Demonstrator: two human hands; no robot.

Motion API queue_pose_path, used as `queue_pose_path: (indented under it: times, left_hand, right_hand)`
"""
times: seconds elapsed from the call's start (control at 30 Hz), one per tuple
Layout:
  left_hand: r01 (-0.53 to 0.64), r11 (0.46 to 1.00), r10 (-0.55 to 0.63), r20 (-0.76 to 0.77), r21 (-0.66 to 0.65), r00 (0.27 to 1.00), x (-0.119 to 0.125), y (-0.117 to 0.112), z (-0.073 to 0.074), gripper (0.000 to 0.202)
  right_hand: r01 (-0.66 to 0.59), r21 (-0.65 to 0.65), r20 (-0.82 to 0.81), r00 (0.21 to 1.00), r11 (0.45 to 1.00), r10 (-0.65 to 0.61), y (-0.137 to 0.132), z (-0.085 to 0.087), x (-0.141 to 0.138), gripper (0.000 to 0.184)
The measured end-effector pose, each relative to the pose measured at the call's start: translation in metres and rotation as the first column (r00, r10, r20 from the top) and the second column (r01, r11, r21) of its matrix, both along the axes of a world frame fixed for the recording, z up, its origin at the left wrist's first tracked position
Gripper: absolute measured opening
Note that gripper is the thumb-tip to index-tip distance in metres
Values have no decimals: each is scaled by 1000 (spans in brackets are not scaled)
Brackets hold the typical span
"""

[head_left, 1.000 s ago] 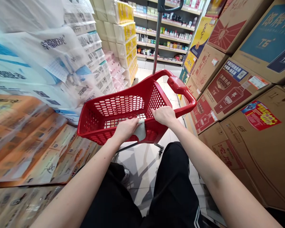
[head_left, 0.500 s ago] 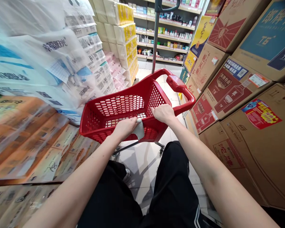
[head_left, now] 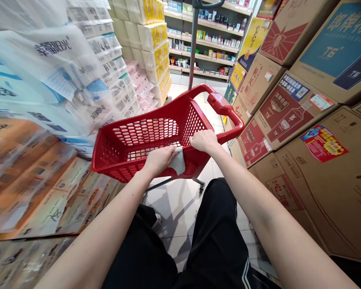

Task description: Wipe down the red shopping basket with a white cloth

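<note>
A red plastic shopping cart (head_left: 141, 114) with a perforated basket stands in front of me, its handle to the right. My left hand (head_left: 158, 161) is closed at the basket's near rim, gripping a pale grey cloth (head_left: 178, 162) that hangs down over the outer side. Farther right along that rim, my right hand (head_left: 203, 141) is closed around the edge, close to where the handle joins. Nothing is visible inside the basket. The fingertips of both hands are partly hidden behind the rim.
Stacked cardboard cartons (head_left: 313, 180) line the right side. Plastic-wrapped tissue packs (head_left: 54, 64) and orange packs (head_left: 21, 160) pile up on the left. A grey metal pole (head_left: 193, 48) rises behind the cart. Stocked shelves (head_left: 204, 40) stand beyond, over a tiled floor (head_left: 174, 237).
The cart sits a little farther left in view, and my right hand has shifted with it. My left hand and the cloth are slightly farther right along the rim, and more cloth shows.
</note>
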State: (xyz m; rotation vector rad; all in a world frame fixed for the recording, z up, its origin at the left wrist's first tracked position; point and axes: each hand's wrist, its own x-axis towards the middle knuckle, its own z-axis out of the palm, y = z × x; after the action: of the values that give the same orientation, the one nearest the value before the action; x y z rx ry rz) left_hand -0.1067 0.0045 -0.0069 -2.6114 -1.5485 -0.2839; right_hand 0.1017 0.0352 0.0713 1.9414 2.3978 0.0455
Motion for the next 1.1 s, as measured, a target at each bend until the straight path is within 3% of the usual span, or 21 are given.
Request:
queue_pose_path:
  times: [0.2, 0.3, 0.53, 0.8, 1.1]
  left_hand:
    - [-65, 998, 65, -74, -5, 995, -43, -12, -3, 40]
    - [-86, 996, 87, -103, 11, 991, -53, -15, -5, 41]
    - [-134, 991, 136, -160, 22, 978, -34, -18, 0, 42]
    - [-99, 995, 97, -56, -25, 994, 9, -10, 6, 40]
    - [-41, 999, 41, -20, -26, 999, -7, -10, 7, 45]
  right_hand:
    - [3, 11, 3, 1000, 1000, -3, 0, 0, 0, 50]
    - [-1, 25, 10, 1000, 1000, 1, -3, 0, -1, 50]
    - [-35, 51, 35, 999, 998, 34, -8, 0, -2, 54]
    - [-66, 90, 54, 997, 994, 61, -9, 0, -2, 52]
    - [-48, 91, 34, 998, 995, 45, -11, 0, -3, 54]
